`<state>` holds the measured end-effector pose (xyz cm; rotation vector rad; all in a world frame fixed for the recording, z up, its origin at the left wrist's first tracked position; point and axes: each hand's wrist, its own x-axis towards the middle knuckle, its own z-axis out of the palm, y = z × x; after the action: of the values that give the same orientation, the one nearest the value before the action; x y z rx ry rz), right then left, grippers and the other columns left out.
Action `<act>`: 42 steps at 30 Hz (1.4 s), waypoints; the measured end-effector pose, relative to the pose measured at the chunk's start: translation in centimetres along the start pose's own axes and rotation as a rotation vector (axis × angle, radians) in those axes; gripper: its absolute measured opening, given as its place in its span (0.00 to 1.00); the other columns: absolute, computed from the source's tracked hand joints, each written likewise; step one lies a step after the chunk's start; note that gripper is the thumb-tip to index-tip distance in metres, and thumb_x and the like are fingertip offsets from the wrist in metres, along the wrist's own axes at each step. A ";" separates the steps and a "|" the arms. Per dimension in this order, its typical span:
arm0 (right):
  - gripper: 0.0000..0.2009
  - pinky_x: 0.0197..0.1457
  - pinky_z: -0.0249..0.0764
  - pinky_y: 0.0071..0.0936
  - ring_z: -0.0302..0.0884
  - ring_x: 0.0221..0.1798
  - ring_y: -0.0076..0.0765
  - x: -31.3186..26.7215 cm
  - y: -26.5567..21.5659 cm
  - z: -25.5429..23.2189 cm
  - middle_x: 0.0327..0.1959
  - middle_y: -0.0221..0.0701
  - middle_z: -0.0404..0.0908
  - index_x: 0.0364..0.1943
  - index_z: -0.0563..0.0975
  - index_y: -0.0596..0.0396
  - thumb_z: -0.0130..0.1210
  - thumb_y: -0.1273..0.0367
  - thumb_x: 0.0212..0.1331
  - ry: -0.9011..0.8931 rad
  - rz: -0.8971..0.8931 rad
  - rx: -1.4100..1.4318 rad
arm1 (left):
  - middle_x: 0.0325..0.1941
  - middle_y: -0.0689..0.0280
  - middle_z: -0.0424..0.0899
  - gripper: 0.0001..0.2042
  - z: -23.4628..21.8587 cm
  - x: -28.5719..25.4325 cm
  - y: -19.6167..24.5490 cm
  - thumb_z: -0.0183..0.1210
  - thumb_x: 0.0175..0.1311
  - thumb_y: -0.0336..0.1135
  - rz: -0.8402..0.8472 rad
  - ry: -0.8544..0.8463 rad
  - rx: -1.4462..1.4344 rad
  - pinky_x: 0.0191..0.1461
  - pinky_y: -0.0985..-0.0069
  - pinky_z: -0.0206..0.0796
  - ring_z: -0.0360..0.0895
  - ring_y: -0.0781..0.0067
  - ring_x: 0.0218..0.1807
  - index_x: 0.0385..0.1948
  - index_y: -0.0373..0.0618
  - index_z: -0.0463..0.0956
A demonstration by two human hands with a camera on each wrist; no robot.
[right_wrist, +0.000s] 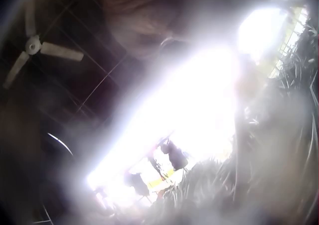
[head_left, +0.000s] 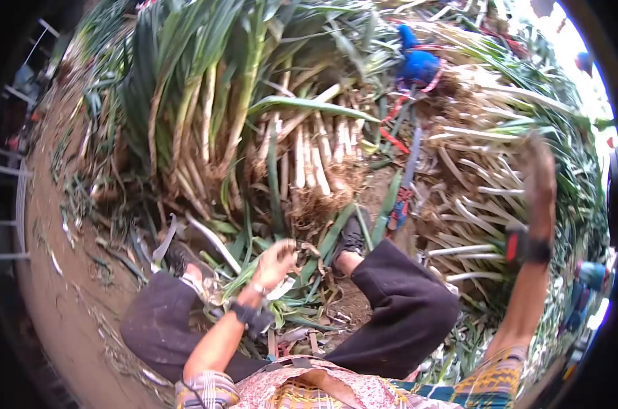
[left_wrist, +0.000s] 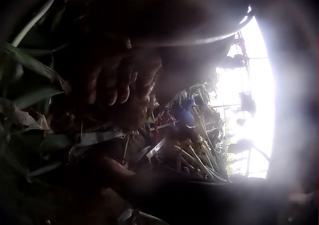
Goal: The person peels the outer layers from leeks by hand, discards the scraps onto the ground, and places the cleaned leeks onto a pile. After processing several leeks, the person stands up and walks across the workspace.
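Left hand (head_left: 276, 262) reaches down into leek leaves (head_left: 309, 300) between the knees, its grip unclear; right hand (head_left: 541, 174) hangs blurred over the leek pile (head_left: 472, 198), grip also unclear.

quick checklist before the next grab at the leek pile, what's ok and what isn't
1. Left hand down by the loose leaves between the knees: ok.
2. What the left hand holds: cannot tell, fingers sit among leaves and roots.
3. Right hand raised over the right-side leeks: ok, but blurred, so grip cannot tell.
4. Leek bundle in front, roots facing the person: ok.
5. Blue object lies on the far pile, apart from both hands: ok.
6. Right wrist view: not ok, washed out by glare.
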<state>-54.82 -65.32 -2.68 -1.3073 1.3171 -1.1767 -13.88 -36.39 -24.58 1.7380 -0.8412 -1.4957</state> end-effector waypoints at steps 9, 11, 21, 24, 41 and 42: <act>0.28 0.48 0.73 0.34 0.77 0.43 0.42 -15.9 -5.7 16.0 0.47 0.49 0.73 0.50 0.68 0.70 0.57 0.59 0.52 -0.300 -0.024 0.092 | 0.45 0.51 0.73 0.22 -13.7 19.5 2.7 0.60 0.51 0.32 0.434 0.778 0.603 0.52 0.64 0.64 0.71 0.54 0.48 0.49 0.40 0.66; 0.26 0.44 0.75 0.33 0.77 0.42 0.43 -16.5 -5.3 18.3 0.45 0.49 0.74 0.46 0.70 0.71 0.57 0.60 0.51 -0.390 0.018 0.130 | 0.51 0.47 0.69 0.27 -14.2 21.1 3.5 0.61 0.50 0.37 0.207 0.809 0.800 0.58 0.61 0.60 0.65 0.50 0.56 0.52 0.39 0.63; 0.18 0.47 0.70 0.24 0.74 0.42 0.28 -15.5 -0.5 25.8 0.42 0.36 0.77 0.50 0.70 0.63 0.53 0.68 0.57 -0.461 0.368 0.050 | 0.22 0.67 0.75 0.15 -0.2 6.4 -0.3 0.60 0.57 0.38 -0.126 -0.378 -0.713 0.23 0.71 0.74 0.77 0.73 0.22 0.40 0.43 0.67; 0.20 0.50 0.67 0.23 0.71 0.49 0.26 -16.4 2.0 27.4 0.49 0.33 0.73 0.54 0.68 0.58 0.52 0.66 0.58 -0.432 0.370 0.000 | 0.22 0.69 0.71 0.12 3.9 -0.7 -0.1 0.53 0.63 0.39 -0.195 -0.357 -0.991 0.13 0.85 0.60 0.63 0.84 0.12 0.43 0.46 0.65; 0.10 0.27 0.68 0.17 0.70 0.26 0.18 -19.6 -1.9 33.2 0.28 0.23 0.74 0.43 0.71 0.52 0.50 0.64 0.62 -0.546 0.254 0.717 | 0.32 0.68 0.76 0.24 -2.8 -15.6 4.7 0.57 0.60 0.45 0.189 -0.150 0.068 0.37 0.77 0.69 0.74 0.76 0.30 0.53 0.42 0.65; 0.10 0.27 0.68 0.18 0.69 0.27 0.18 -20.2 -2.5 33.4 0.29 0.23 0.74 0.43 0.71 0.53 0.51 0.65 0.62 -0.544 0.281 0.785 | 0.39 0.67 0.75 0.23 -3.4 -13.3 5.6 0.55 0.61 0.43 0.468 -0.072 -0.036 0.40 0.78 0.68 0.73 0.78 0.35 0.55 0.42 0.63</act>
<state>-20.84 -45.99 -4.96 -0.7431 0.5192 -0.9009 -12.47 -28.22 -12.26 1.3455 -1.1570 -1.2498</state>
